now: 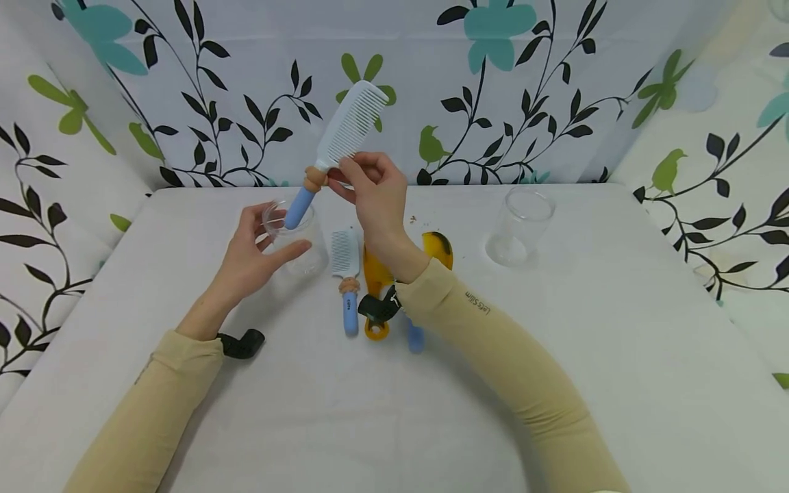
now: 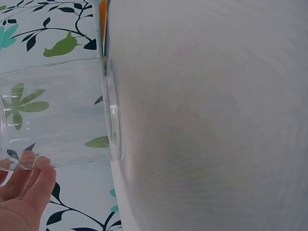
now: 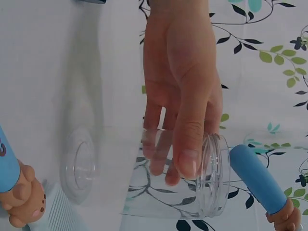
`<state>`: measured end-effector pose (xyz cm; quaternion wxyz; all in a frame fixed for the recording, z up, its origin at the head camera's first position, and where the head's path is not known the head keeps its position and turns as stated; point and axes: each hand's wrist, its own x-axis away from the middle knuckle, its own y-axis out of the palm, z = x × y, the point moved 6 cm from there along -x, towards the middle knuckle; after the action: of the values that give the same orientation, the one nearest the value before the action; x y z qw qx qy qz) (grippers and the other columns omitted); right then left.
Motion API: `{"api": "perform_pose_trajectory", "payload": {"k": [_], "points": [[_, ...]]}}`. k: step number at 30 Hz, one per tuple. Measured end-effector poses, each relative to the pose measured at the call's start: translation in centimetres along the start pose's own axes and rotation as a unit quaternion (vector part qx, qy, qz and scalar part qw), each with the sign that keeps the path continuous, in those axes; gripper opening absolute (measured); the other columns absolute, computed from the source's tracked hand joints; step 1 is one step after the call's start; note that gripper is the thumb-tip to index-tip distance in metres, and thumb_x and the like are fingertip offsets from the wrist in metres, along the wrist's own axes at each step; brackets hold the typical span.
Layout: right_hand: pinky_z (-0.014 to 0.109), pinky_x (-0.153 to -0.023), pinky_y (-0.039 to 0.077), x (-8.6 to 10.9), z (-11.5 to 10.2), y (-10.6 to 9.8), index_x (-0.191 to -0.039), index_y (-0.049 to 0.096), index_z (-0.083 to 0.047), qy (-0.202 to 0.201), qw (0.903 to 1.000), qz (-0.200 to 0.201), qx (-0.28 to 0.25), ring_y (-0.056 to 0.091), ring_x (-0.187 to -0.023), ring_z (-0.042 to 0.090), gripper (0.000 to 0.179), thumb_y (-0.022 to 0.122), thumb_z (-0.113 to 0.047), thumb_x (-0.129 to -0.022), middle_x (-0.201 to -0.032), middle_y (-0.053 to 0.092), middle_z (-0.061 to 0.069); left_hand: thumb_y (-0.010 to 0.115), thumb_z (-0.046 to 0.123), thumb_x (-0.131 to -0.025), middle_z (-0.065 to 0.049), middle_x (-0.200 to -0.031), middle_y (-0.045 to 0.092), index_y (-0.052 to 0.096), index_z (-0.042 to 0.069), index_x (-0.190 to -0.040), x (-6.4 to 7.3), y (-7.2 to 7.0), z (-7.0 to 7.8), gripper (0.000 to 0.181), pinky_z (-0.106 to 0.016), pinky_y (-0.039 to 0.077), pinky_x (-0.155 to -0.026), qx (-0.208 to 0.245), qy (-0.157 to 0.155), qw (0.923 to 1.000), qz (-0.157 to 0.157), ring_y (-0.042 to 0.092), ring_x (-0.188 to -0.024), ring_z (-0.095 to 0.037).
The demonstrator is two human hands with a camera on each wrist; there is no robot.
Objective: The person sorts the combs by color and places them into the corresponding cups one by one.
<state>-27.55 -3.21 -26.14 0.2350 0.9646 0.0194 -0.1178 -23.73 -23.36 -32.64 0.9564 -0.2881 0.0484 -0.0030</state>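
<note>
Above the white table [image 1: 308, 418], the right hand [image 1: 377, 195] pinches a tilted comb [image 1: 345, 130] near its middle. The fingers of the left hand [image 1: 249, 250] curl round a clear jar [image 1: 302, 250] just below. Lowered this slanted, the handle [image 1: 298, 209] could knock the rim [image 3: 217, 202], tipping the jar.

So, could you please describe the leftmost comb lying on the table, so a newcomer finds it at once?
On the white table, find the clear jar in the left hand. Just right of it, beside an orange item, lies a blue-handled comb with a brown collar. Unlike the similar comb pinched by the right hand, this one lies flat.
</note>
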Motion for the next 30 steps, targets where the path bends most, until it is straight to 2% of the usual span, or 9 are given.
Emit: {"api": "perform_pose_trajectory", "payload": {"k": [5,9,13,15,18,21,27,30], "points": [[0.034,-0.083,0.061,0.1,0.4,0.4,-0.105,0.059,0.003,0.001,1.0,-0.004,-0.004,0.073,-0.095,0.03,0.013,0.063,-0.005,-0.097,-0.104,0.068,0.019,0.074,0.041,-0.089,-0.018,-0.159,0.028,0.016,0.009,-0.154,0.0,-0.1,-0.1,0.093,-0.054,0.028,-0.12,-0.007,-0.01,0.9999,-0.002,0.03,-0.147,-0.037],[0.033,-0.084,0.06,0.2,0.4,0.8,-0.108,0.058,0.006,-0.012,0.9999,-0.009,0.004,0.072,-0.096,0.032,0.016,0.063,-0.003,-0.097,-0.103,0.067,0.019,0.074,0.041,-0.09,-0.019,-0.158,0.029,0.015,0.009,-0.155,0.1,-0.1,0.0,0.093,-0.054,0.028,-0.12,-0.003,-0.007,1.0,0.0,0.03,-0.146,-0.037],[0.033,-0.087,0.06,0.7,0.9,1.6,-0.109,0.057,0.008,-0.021,0.9979,-0.048,0.039,0.071,-0.099,0.036,0.017,0.063,-0.002,-0.097,-0.103,0.065,0.021,0.073,0.041,-0.09,-0.019,-0.158,0.03,0.015,0.009,-0.155,0.2,-0.1,0.0,0.092,-0.055,0.027,-0.12,-0.001,0.0,1.0,0.004,0.03,-0.146,-0.037],[0.031,-0.087,0.06,1.1,1.3,2.0,-0.109,0.058,0.006,-0.024,0.9941,-0.075,0.075,0.071,-0.099,0.034,0.017,0.063,-0.003,-0.097,-0.105,0.066,0.022,0.073,0.04,-0.09,-0.02,-0.158,0.03,0.015,0.009,-0.155,0.2,-0.2,0.0,0.092,-0.055,0.027,-0.12,-0.001,0.003,1.0,0.004,0.03,-0.146,-0.038],[0.026,-0.086,0.059,1.5,1.7,2.5,-0.11,0.06,0.003,-0.039,0.9822,-0.108,0.149,0.072,-0.097,0.025,0.017,0.063,-0.008,-0.097,-0.107,0.068,0.019,0.073,0.039,-0.091,-0.021,-0.158,0.029,0.016,0.008,-0.154,0.2,-0.1,0.0,0.091,-0.056,0.027,-0.12,0.002,0.007,1.0,0.002,0.029,-0.146,-0.039],[0.02,-0.086,0.057,1.7,2.0,2.9,-0.109,0.062,-0.001,-0.064,0.9648,-0.133,0.218,0.071,-0.094,0.016,0.016,0.064,-0.012,-0.098,-0.105,0.07,0.012,0.073,0.038,-0.091,-0.02,-0.157,0.03,0.017,0.008,-0.153,0.2,-0.1,0.1,0.089,-0.056,0.026,-0.12,0.003,0.011,0.9999,0.002,0.029,-0.147,-0.039],[0.016,-0.085,0.055,2.1,2.5,3.9,-0.107,0.067,-0.002,-0.118,0.9321,-0.181,0.29,0.069,-0.091,0.011,0.013,0.066,-0.011,-0.096,-0.101,0.072,0.009,0.074,0.032,-0.091,-0.017,-0.157,0.03,0.018,0.007,-0.151,0.2,0.0,0.1,0.086,-0.057,0.025,-0.12,0.015,0.023,0.9996,-0.001,0.028,-0.148,-0.036],[0.013,-0.083,0.054,2.4,2.7,4.3,-0.104,0.068,-0.002,-0.139,0.9186,-0.2,0.311,0.071,-0.091,0.011,0.012,0.067,-0.009,-0.095,-0.101,0.073,0.01,0.075,0.027,-0.091,-0.013,-0.158,0.028,0.018,0.009,-0.152,0.1,0.1,0.2,0.086,-0.058,0.026,-0.12,0.025,0.04,0.9989,0.004,0.027,-0.148,-0.035]]}}
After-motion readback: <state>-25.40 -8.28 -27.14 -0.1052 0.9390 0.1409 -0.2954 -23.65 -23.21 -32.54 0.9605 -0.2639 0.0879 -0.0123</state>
